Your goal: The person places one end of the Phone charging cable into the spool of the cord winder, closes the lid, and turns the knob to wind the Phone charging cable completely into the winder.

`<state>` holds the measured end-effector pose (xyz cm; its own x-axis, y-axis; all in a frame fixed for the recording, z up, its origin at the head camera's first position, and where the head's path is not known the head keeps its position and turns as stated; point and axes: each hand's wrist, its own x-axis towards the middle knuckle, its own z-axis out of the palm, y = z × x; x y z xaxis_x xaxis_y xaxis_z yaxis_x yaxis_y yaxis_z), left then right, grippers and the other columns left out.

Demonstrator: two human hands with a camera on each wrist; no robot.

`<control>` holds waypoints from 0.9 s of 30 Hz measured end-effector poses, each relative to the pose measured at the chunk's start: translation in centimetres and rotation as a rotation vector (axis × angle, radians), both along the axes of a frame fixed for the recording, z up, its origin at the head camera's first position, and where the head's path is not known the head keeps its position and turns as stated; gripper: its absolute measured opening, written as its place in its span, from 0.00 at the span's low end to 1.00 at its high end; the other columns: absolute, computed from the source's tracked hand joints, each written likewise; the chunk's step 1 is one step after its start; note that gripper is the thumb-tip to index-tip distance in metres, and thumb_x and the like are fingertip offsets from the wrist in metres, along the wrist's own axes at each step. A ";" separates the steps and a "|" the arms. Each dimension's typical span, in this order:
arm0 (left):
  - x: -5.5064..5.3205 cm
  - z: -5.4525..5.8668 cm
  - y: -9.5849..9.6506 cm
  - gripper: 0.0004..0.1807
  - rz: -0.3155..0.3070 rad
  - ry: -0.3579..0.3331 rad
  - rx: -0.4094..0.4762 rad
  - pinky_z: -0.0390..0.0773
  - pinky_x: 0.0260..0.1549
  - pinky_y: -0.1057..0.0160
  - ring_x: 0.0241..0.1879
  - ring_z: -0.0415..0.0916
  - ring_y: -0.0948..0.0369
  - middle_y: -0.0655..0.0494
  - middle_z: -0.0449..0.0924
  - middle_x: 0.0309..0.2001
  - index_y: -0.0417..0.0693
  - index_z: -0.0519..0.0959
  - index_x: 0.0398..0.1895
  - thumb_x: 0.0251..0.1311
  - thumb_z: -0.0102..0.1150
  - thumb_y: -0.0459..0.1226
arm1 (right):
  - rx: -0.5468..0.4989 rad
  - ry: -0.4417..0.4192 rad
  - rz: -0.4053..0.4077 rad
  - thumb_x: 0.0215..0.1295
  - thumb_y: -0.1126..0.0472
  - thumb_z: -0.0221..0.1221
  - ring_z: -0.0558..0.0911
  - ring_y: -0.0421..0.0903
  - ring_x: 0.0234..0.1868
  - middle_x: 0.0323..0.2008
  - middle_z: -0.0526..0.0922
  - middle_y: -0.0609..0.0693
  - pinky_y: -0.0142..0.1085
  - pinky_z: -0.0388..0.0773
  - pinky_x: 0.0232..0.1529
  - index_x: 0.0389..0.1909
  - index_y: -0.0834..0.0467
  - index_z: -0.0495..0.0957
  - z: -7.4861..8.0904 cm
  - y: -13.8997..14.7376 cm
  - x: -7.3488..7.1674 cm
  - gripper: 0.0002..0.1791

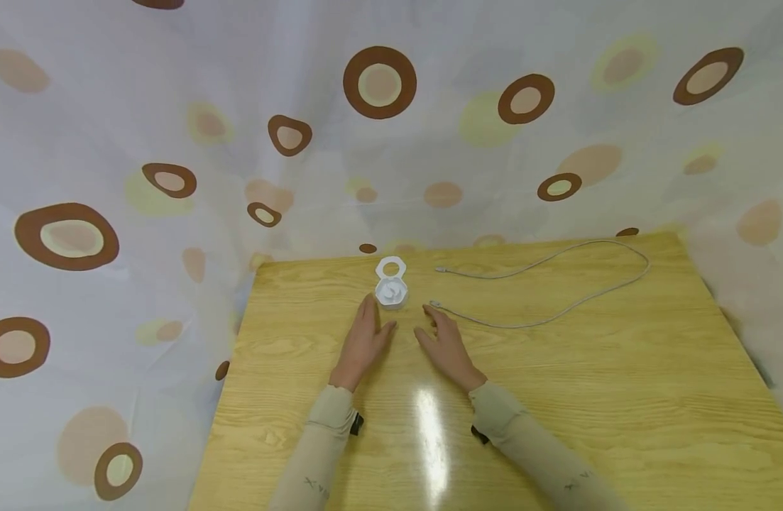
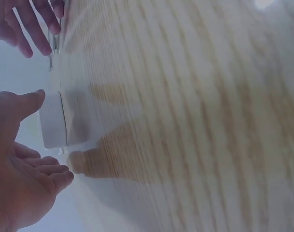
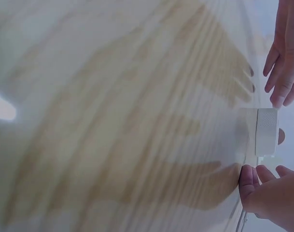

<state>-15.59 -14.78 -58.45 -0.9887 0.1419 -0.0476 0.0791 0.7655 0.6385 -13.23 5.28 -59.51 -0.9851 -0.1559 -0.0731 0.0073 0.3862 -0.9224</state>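
Observation:
A small white hexagonal box (image 1: 391, 302) stands on the table, its lid (image 1: 382, 270) swung back toward the wall. The lid has a round hole; white rounded shapes sit inside the box. My left hand (image 1: 362, 343) lies at the box's near left side, fingers loosely extended and thumb apart, holding nothing. In the left wrist view the box (image 2: 53, 121) shows beyond that thumb and fingers. To the right of the box, my right hand (image 1: 449, 348) has relaxed fingers near one end of a thin grey cable (image 1: 525, 326). Whether a fingertip touches the plug is unclear.
The cable loops far to the right, and its other plug (image 1: 441, 270) lies near the back edge. Behind and left of the wooden table (image 1: 589, 397) hangs a pale sheet (image 1: 442, 42) with brown ring patterns. Glare (image 1: 431, 440) marks the tabletop's near middle.

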 end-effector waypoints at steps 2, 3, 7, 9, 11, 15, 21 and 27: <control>-0.2 -0.1 0.1 0.45 -0.011 0.019 -0.009 0.62 0.79 0.44 0.83 0.54 0.41 0.32 0.50 0.83 0.33 0.48 0.84 0.77 0.60 0.43 | -0.016 -0.024 -0.014 0.79 0.55 0.56 0.70 0.64 0.72 0.77 0.67 0.64 0.60 0.71 0.71 0.80 0.63 0.60 0.0 -0.3 -0.2 0.35; -0.3 -0.1 0.1 0.45 -0.016 0.025 -0.023 0.63 0.79 0.44 0.83 0.54 0.41 0.32 0.50 0.83 0.34 0.48 0.84 0.77 0.60 0.43 | -0.020 -0.032 -0.019 0.79 0.56 0.56 0.70 0.64 0.72 0.78 0.66 0.64 0.61 0.71 0.71 0.81 0.62 0.60 0.0 -0.4 -0.4 0.35; -0.9 -0.2 0.3 0.45 -0.030 0.049 -0.080 0.67 0.76 0.43 0.82 0.55 0.41 0.34 0.50 0.84 0.35 0.48 0.85 0.77 0.60 0.43 | -0.014 -0.057 -0.036 0.77 0.57 0.56 0.72 0.64 0.71 0.77 0.67 0.63 0.60 0.72 0.70 0.80 0.61 0.61 0.0 -1.1 -1.2 0.35; -1.2 -0.1 0.4 0.45 -0.033 0.054 -0.093 0.69 0.75 0.43 0.82 0.56 0.41 0.34 0.50 0.84 0.35 0.48 0.85 0.77 0.60 0.43 | -0.010 -0.054 -0.044 0.76 0.59 0.56 0.73 0.64 0.69 0.76 0.68 0.64 0.60 0.73 0.69 0.80 0.63 0.61 0.0 -1.6 -1.6 0.34; -1.5 -0.2 0.5 0.44 -0.033 0.061 -0.095 0.70 0.74 0.42 0.81 0.57 0.40 0.34 0.50 0.84 0.36 0.48 0.85 0.77 0.60 0.42 | -0.009 -0.057 -0.040 0.76 0.60 0.56 0.74 0.65 0.69 0.76 0.69 0.65 0.59 0.74 0.69 0.79 0.64 0.61 0.0 -2.0 -1.9 0.34; -2.1 -0.4 0.4 0.41 -0.030 0.076 -0.069 0.73 0.72 0.40 0.79 0.61 0.39 0.34 0.52 0.83 0.39 0.51 0.84 0.78 0.59 0.41 | 0.031 -0.059 -0.018 0.74 0.60 0.55 0.74 0.66 0.69 0.77 0.68 0.65 0.63 0.69 0.72 0.80 0.65 0.60 -0.1 -2.7 -2.4 0.36; -3.1 -0.7 0.3 0.36 -0.030 0.096 0.079 0.66 0.77 0.40 0.80 0.62 0.43 0.39 0.62 0.80 0.43 0.57 0.82 0.77 0.59 0.39 | 0.109 -0.030 0.001 0.73 0.59 0.55 0.74 0.67 0.70 0.78 0.66 0.66 0.69 0.59 0.75 0.80 0.66 0.58 -0.1 -3.0 -3.0 0.38; -4.2 -1.2 0.1 0.39 -0.035 0.056 0.227 0.62 0.79 0.41 0.81 0.61 0.44 0.40 0.64 0.80 0.42 0.58 0.82 0.74 0.64 0.37 | 0.169 -0.024 0.029 0.74 0.57 0.55 0.60 0.71 0.80 0.80 0.59 0.69 0.72 0.55 0.77 0.81 0.69 0.55 0.2 -2.8 -3.4 0.39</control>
